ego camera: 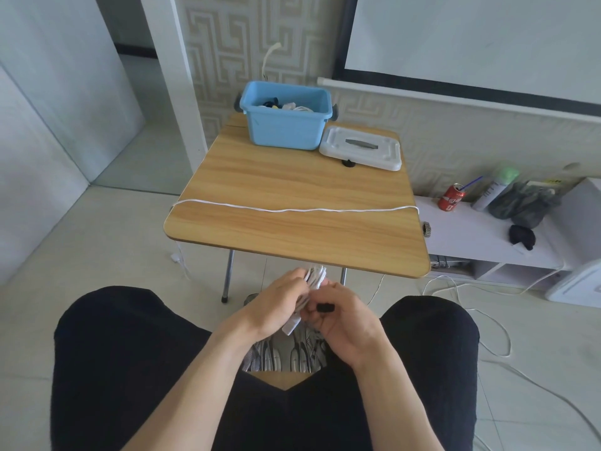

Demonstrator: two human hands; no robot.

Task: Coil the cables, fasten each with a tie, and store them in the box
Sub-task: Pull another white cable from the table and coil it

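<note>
While a loose white cable [292, 209] is lying across the light wooden folding table [292, 232], beyond it the open blue plastic box [286, 125] is sitting on pale floor tiles' side; the left hand [276, 304] is gripping a coiled white cable bundle [313, 276] and the right hand [341, 323] is pinching a black tie [326, 308].

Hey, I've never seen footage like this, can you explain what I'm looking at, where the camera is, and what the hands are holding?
There is no machine here: a person wears a camera on the head, looking down past their knees. The left hand grips a coiled white cable bundle, and the right hand pinches a small black tie beside it. Ahead stands a small wooden table. On it sit an open blue plastic box already holding some cables, its white lid beside it, and one loose white cable stretched across the top.
</note>
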